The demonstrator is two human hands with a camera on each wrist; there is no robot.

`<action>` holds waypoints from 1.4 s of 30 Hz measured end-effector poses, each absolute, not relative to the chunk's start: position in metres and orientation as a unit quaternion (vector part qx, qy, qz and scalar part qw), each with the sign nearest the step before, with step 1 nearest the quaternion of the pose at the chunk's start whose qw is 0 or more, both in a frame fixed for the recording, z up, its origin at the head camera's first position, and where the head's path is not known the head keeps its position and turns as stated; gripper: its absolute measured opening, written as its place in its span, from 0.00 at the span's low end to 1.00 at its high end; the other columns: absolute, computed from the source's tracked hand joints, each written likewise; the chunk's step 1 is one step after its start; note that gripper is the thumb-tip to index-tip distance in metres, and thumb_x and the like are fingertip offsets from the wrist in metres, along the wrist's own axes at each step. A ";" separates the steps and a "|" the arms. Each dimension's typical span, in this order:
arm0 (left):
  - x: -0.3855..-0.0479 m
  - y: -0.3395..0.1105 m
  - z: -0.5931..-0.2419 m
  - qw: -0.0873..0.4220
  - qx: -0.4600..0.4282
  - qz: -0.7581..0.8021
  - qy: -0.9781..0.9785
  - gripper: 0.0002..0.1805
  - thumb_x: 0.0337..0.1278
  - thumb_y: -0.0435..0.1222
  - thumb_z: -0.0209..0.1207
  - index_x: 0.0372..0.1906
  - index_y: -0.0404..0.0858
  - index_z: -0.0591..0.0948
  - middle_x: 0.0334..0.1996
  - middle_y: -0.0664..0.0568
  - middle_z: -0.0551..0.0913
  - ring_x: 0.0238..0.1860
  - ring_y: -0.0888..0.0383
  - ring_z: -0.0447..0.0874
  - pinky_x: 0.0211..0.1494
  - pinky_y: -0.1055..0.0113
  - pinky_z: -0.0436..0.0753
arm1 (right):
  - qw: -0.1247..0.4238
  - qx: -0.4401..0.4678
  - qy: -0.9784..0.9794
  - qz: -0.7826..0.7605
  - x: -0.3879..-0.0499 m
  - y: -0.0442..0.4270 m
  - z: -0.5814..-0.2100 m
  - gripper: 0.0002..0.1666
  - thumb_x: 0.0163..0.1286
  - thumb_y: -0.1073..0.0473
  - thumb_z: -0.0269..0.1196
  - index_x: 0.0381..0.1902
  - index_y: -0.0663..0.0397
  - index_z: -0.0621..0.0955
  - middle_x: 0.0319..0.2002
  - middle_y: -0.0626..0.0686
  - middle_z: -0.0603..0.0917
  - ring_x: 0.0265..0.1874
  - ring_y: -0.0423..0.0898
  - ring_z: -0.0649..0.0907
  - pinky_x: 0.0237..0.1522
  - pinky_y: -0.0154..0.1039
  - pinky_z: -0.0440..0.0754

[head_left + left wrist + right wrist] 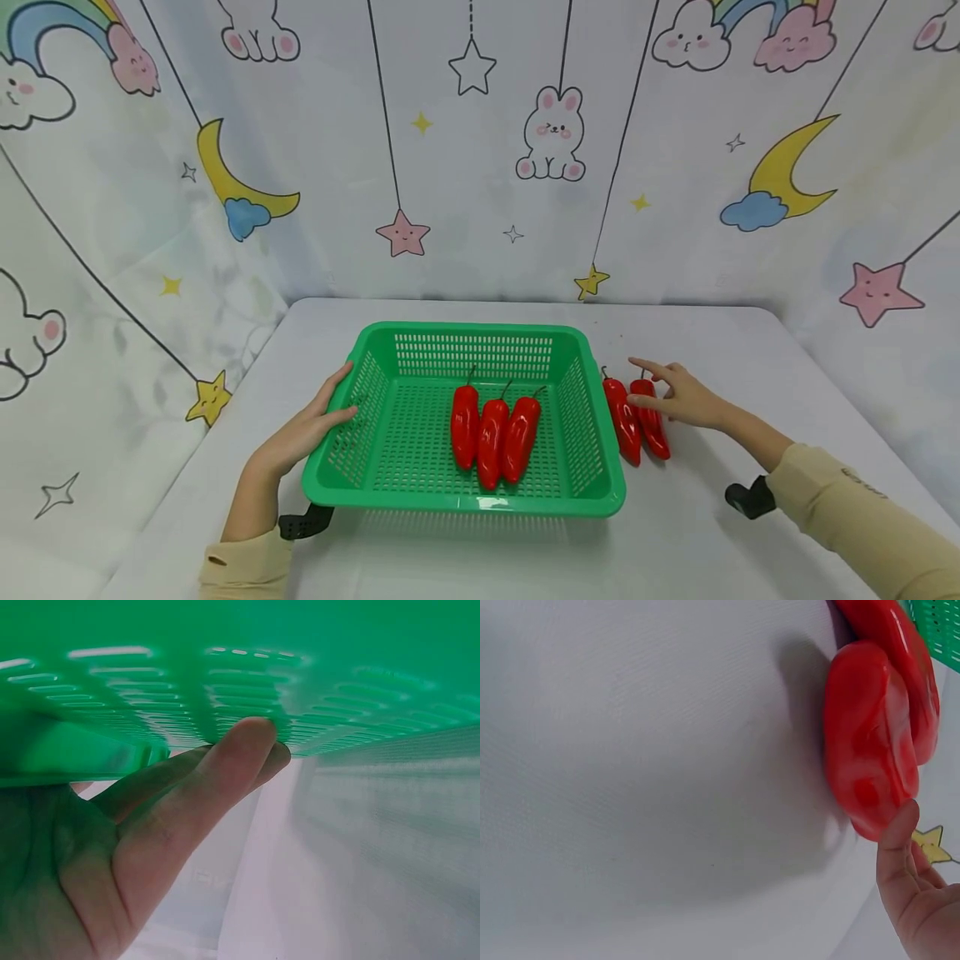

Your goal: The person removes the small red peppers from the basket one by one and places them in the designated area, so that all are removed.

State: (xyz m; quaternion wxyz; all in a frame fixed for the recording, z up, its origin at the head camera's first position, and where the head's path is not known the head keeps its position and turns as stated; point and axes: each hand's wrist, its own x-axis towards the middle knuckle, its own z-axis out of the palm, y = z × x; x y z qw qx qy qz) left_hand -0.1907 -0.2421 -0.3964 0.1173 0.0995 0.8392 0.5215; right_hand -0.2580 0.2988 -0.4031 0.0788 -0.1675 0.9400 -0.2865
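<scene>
A green plastic basket (465,502) stands on the white table with three red chili peppers (491,442) lying in its right half. At its left side my left hand (303,437) grips the rim, and the left wrist view shows fingers against the slotted wall. Just outside the right wall lie two more red peppers, a nearer one (624,421) and an outer one (654,429), side by side. Over the stem end of the outer pepper hovers my right hand (682,396), thumb and fingers spread apart; whether a fingertip touches it I cannot tell.
The white table (465,558) reaches back to a cloth backdrop (480,167) printed with moons, stars and rabbits. Black straps (306,522) sit at both wrists.
</scene>
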 end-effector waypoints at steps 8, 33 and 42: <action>-0.191 -0.242 -0.396 0.120 0.100 0.527 0.836 0.38 0.67 0.43 0.47 0.72 0.55 0.39 0.72 0.45 0.35 0.69 0.39 0.33 0.60 0.33 0.47 | 0.066 -0.189 0.936 -0.289 -0.258 0.295 -0.394 0.42 0.59 0.48 0.63 0.68 0.56 0.61 0.48 0.68 0.68 0.22 0.45 0.76 0.22 0.34 0.78; -0.192 -0.242 -0.396 0.119 0.095 0.520 0.841 0.38 0.67 0.43 0.47 0.72 0.55 0.38 0.72 0.45 0.35 0.69 0.39 0.32 0.60 0.33 0.47 | 0.043 -0.225 0.932 -0.280 -0.260 0.267 -0.363 0.42 0.59 0.45 0.62 0.68 0.51 0.61 0.48 0.60 0.72 0.34 0.49 0.76 0.27 0.36 0.78; -0.191 -0.242 -0.396 0.119 0.098 0.519 0.841 0.38 0.67 0.43 0.47 0.72 0.55 0.38 0.72 0.46 0.34 0.69 0.40 0.31 0.60 0.33 0.46 | 0.034 -0.236 0.928 -0.286 -0.256 0.258 -0.356 0.42 0.59 0.47 0.63 0.68 0.50 0.61 0.48 0.59 0.72 0.34 0.47 0.77 0.25 0.35 0.78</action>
